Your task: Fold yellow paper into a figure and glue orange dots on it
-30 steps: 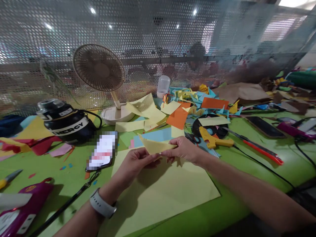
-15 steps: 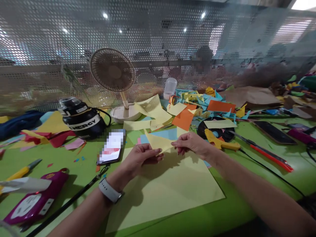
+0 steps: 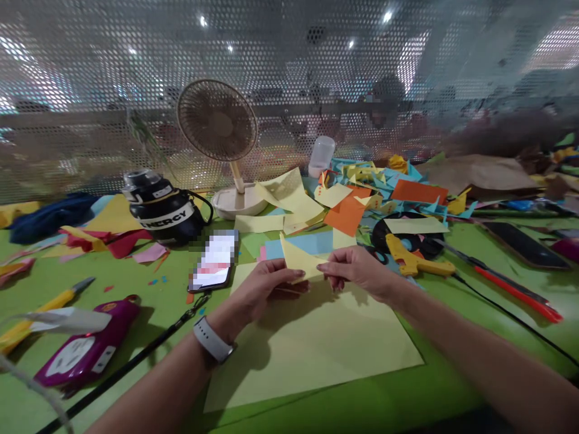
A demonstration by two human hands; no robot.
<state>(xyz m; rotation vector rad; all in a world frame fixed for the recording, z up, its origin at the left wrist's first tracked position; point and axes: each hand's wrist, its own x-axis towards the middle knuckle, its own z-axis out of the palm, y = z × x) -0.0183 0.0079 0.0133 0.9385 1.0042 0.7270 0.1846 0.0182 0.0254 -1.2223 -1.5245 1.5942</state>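
Between my two hands is a small pale yellow paper piece (image 3: pixel 299 259) with a pointed upper corner. My left hand (image 3: pixel 271 283), with a watch at the wrist, pinches its lower left part between thumb and fingers. Its right end is pinched by the fingertips of my right hand (image 3: pixel 346 266). Below both hands a large pale yellow sheet (image 3: pixel 325 355) lies flat on the green table (image 3: pixel 384 401). Blue paper (image 3: pixel 298 245) lies just beyond the hands.
A phone (image 3: pixel 215 262), black bottle (image 3: pixel 165 208) and fan (image 3: pixel 218 120) stand or lie to the left and behind. Right are a yellow glue gun (image 3: pixel 416 259), its cable and a red cutter (image 3: pixel 518 294). A purple device (image 3: pixel 85 349) lies at left.
The view has shifted slightly, so most things appear a little further right. Both hands still pinch the small yellow piece, with little change in their grip.
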